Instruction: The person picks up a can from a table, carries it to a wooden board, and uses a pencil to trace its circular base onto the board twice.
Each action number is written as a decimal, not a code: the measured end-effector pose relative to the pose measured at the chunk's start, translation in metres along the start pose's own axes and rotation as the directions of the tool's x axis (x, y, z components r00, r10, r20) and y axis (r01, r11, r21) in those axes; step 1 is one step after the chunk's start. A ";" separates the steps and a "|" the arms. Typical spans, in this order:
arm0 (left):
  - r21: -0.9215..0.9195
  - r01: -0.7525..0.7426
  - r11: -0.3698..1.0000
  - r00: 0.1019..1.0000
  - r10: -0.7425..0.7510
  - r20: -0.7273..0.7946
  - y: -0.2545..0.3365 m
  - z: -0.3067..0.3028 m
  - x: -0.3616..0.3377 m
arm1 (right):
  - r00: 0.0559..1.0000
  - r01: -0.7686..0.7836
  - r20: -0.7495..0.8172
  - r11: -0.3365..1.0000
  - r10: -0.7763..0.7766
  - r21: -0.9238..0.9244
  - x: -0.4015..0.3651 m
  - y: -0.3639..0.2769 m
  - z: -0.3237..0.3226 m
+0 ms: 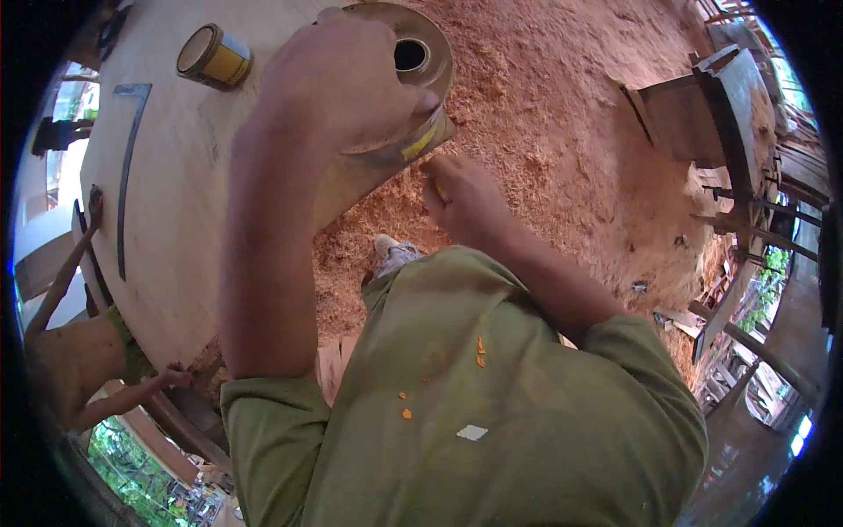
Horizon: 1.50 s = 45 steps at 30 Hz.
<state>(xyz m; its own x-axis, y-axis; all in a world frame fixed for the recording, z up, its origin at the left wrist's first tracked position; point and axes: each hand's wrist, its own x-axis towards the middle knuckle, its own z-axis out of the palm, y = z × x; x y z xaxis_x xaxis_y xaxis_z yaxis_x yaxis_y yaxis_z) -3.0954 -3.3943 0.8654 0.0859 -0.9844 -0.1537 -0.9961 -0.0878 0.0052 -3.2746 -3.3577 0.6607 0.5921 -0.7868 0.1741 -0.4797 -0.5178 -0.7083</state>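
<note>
A large round tin (442,63) with a circular opening in its top leans over the edge of the pale wooden board (180,220). My left hand (356,79) is closed on the tin, its fingers reaching over the rim and its thumb along the side. Part of a yellow label shows beneath that thumb. Just below the tin's lower side, my right hand (470,195) is closed with its fingertips right at the tin. A small orange-yellow patch shows between its fingers, but I cannot tell what it holds.
A small tin with a yellow label (226,66) and a metal carpenter's square (129,176) rest on the board. At the left, another person (83,356) has a hand at the board's edge. Wood shavings (544,114) cover the ground; a wooden bench (680,114) stands right.
</note>
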 end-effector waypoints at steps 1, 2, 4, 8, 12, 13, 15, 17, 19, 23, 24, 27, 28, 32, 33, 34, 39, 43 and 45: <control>0.003 0.006 1.000 1.000 -0.006 0.004 0.000 0.000 0.000 | 0.999 0.047 0.027 0.999 -0.048 0.010 -0.004 -0.005 0.003; 0.008 0.010 1.000 1.000 -0.010 0.007 0.001 0.000 0.001 | 0.998 0.034 0.046 0.999 -0.036 0.037 -0.004 -0.012 -0.001; 0.016 0.025 1.000 1.000 -0.026 0.016 0.002 0.001 0.000 | 0.997 -0.061 0.057 0.988 0.054 0.140 0.003 -0.012 -0.010; 0.011 0.038 0.999 0.999 -0.039 0.007 0.006 0.000 -0.002 | 0.935 -0.345 0.165 0.911 0.313 0.227 0.025 0.011 -0.030; -0.054 0.040 0.998 0.999 -0.040 -0.003 0.006 -0.004 -0.004 | 0.905 -0.420 0.309 0.719 0.291 0.553 0.035 0.055 -0.021; -0.054 0.051 0.997 0.999 -0.051 -0.003 0.002 -0.006 -0.003 | 0.885 -0.458 0.377 0.648 0.272 0.608 0.036 0.060 -0.023; -0.079 -0.061 0.995 0.995 0.067 0.079 -0.009 -0.011 -0.002 | 0.860 -0.500 0.451 0.568 0.238 0.653 0.042 0.061 -0.034; -0.080 0.017 0.997 0.998 -0.012 0.065 -0.005 -0.010 -0.002 | 0.821 -0.546 0.515 0.603 0.247 0.581 0.051 0.062 -0.047; -0.072 0.100 0.992 0.994 -0.096 0.059 -0.001 -0.008 -0.001 | 0.826 -0.532 0.527 0.591 0.203 0.606 0.053 0.061 -0.045; -0.092 0.220 0.971 0.973 -0.213 0.088 0.004 -0.015 -0.002 | 0.848 -0.476 0.516 0.601 0.120 0.642 0.058 0.075 -0.033; -0.103 0.263 0.959 0.962 -0.253 0.103 0.006 -0.018 -0.002 | 0.842 -0.476 0.529 0.606 0.105 0.637 0.061 0.077 -0.036; -0.139 0.390 0.911 0.916 -0.367 0.162 0.015 -0.028 -0.002 | 0.823 -0.508 0.556 0.592 0.118 0.626 0.060 0.077 -0.043; -0.142 0.404 0.904 0.910 -0.381 0.165 0.022 -0.034 0.000 | 0.823 -0.484 0.564 0.604 0.069 0.633 0.059 0.078 -0.041; -0.156 0.467 0.870 0.878 -0.435 0.201 0.037 -0.043 -0.006 | 0.824 -0.485 0.566 0.565 0.037 0.668 0.062 0.086 -0.041; -0.194 0.447 0.874 0.894 -0.425 0.143 0.039 -0.041 -0.010 | 0.817 -0.487 0.576 0.565 0.026 0.666 0.065 0.087 -0.041; -0.192 0.459 0.868 0.887 -0.436 0.148 0.036 -0.048 -0.005 | 0.809 -0.483 0.588 0.566 -0.005 0.668 0.065 0.088 -0.039; -0.197 0.363 0.911 0.931 -0.362 0.042 0.051 -0.042 -0.009 | 0.812 -0.450 0.582 0.582 -0.050 0.677 0.066 0.096 -0.031; -0.119 0.542 0.832 0.793 -0.460 0.399 0.040 -0.050 0.006 | 0.798 -0.484 0.601 0.563 -0.030 0.670 0.065 0.090 -0.030; -0.076 0.296 0.952 0.955 -0.297 -0.001 0.039 -0.030 -0.010 | 0.804 -0.457 0.592 0.581 -0.053 0.674 0.065 0.090 -0.031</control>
<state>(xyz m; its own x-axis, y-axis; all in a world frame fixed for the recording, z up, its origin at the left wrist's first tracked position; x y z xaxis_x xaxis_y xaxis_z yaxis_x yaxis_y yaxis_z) -3.1345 -3.3929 0.8965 0.3781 -0.9140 -0.1469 -0.9216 -0.3867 0.0343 -3.2996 -3.4655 0.6299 0.8848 -0.4068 -0.2273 -0.1133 0.2854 -0.9517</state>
